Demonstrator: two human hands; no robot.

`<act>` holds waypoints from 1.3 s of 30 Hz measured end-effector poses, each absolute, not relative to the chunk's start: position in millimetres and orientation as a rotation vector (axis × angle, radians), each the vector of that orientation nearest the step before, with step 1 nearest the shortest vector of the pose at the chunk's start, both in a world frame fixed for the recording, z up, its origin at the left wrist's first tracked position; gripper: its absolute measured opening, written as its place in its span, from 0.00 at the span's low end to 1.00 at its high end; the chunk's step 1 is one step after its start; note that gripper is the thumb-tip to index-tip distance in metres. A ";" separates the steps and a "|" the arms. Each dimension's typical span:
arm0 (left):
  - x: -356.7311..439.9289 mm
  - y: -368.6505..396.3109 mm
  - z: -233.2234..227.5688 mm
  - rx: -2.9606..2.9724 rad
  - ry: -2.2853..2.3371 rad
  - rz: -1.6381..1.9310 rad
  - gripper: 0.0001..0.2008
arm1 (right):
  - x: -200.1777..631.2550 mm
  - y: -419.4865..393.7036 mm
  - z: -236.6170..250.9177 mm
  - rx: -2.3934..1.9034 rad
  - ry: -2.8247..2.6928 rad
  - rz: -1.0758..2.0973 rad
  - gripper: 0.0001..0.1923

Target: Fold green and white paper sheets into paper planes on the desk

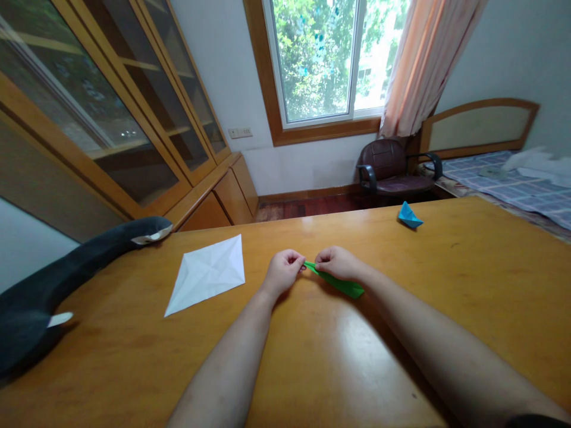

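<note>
A strip of folded green paper (pixel 342 285) is held just above the middle of the wooden table (pixel 285 356). My left hand (pixel 284 270) pinches its narrow left tip between thumb and fingers. Close beside it, my right hand (pixel 336 263) grips the upper edge of the same paper, its fingers curled in. The paper's wider end slants down to the right, under my right wrist. Part of the paper is hidden behind the fingers of my right hand.
Left of my hands lies a creased white paper sheet (pixel 212 270). A blue folded paper boat (pixel 408 216) sits near the table's far edge, right. A dark curved desk lamp (pixel 84 261) reaches over the left side. Beyond stand a glass cabinet (pixel 147 89), a chair (pixel 387 163) and a bed (pixel 513 178).
</note>
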State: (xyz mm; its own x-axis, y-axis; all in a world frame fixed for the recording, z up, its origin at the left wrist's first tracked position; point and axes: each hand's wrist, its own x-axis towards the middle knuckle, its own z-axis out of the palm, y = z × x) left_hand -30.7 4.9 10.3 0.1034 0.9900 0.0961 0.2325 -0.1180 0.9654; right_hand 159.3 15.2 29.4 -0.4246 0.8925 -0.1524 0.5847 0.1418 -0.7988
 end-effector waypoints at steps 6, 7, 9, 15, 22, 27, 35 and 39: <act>-27.9 2.8 10.6 1.564 1.313 1.109 0.09 | 158.4 15.6 26.0 -1.420 -2.041 1.189 0.09; -27.9 2.9 10.5 1.581 1.316 1.114 0.09 | 158.0 15.2 26.1 -1.423 -2.031 1.204 0.09; -27.7 3.4 10.2 1.606 1.317 1.137 0.09 | 157.2 14.3 26.7 -1.430 -2.002 1.238 0.09; -26.0 3.4 9.8 1.429 1.191 1.249 0.13 | 154.8 12.8 28.1 -1.438 -1.940 1.284 0.07; -25.3 1.0 14.3 1.389 1.190 1.284 0.09 | 154.0 11.8 27.9 -1.457 -1.953 1.266 0.06; -25.6 2.0 12.2 1.333 1.183 1.258 0.11 | 154.0 11.2 28.8 -1.456 -1.957 1.276 0.06; -27.2 1.4 11.0 1.492 1.201 1.188 0.14 | 154.0 10.1 27.8 -1.452 -1.954 1.262 0.07; -27.8 0.6 11.1 1.555 1.253 1.121 0.12 | 153.4 10.3 27.2 -1.441 -1.960 1.242 0.10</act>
